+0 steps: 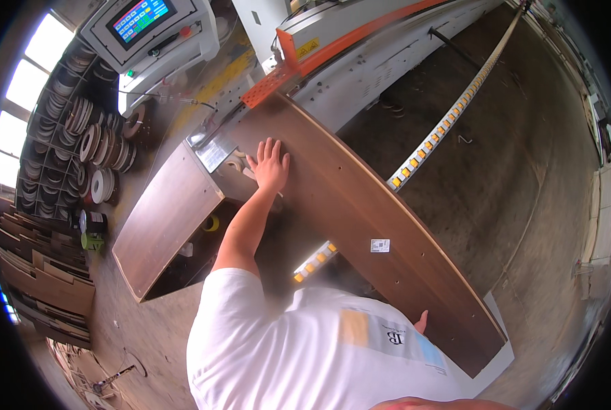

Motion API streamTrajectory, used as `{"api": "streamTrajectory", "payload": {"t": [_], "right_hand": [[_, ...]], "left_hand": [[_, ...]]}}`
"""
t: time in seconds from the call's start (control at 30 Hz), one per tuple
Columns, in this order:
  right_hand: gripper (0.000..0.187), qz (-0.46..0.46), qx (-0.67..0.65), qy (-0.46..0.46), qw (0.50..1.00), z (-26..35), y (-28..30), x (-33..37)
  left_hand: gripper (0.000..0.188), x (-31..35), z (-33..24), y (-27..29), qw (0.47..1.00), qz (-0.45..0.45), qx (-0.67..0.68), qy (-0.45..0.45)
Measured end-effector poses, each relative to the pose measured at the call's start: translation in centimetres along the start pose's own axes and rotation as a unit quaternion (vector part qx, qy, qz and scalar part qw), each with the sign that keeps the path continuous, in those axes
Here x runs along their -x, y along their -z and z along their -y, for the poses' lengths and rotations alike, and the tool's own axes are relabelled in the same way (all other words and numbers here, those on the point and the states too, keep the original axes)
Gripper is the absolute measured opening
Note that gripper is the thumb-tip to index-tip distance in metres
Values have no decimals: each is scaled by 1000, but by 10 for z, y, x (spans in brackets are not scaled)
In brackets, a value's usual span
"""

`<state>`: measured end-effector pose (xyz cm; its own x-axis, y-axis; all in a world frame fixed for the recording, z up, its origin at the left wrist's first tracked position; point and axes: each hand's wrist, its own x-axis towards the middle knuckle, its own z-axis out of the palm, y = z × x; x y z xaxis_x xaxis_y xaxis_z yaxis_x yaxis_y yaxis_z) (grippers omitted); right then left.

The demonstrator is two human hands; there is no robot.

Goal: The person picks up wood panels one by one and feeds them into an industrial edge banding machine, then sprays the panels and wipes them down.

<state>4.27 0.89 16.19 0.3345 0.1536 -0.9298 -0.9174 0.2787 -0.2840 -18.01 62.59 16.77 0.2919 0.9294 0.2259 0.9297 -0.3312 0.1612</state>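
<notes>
A long brown wood-grain panel point(346, 212) slants across the middle, with a row of small holes and a white label point(380, 246) on it. Its far end meets the orange perforated guide point(270, 83) of a machine. My left hand point(270, 165) lies flat on the panel near that end, fingers apart. At the panel's near end, the thumb of my right hand point(422, 321) shows over the edge nearest me. The other fingers of that hand are hidden, seemingly under the panel. A yellow-and-white roller track point(425, 147) runs beneath the panel and off to the far right.
Left of the panel stands an open-sided brown cabinet point(175, 219) with tape rolls around it. A control screen point(140, 20) is at the far left. Beyond are racks of edge-banding coils point(100, 143) and stacked boards point(46, 287). The long white machine point(387, 75) lies ahead.
</notes>
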Motion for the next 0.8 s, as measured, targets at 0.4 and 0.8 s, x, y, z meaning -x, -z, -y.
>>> {"api": "streamTrajectory", "payload": {"t": [0.4,0.8], "right_hand": [[53,-1,156,-92,983,-6,-68,9],[43,-71,123,-28,989,25,-92,-20]], "left_hand": [[48,-62,24,-22,998,-29,60,23],[47,-90,-1,-42,994,-32,101,27]]}}
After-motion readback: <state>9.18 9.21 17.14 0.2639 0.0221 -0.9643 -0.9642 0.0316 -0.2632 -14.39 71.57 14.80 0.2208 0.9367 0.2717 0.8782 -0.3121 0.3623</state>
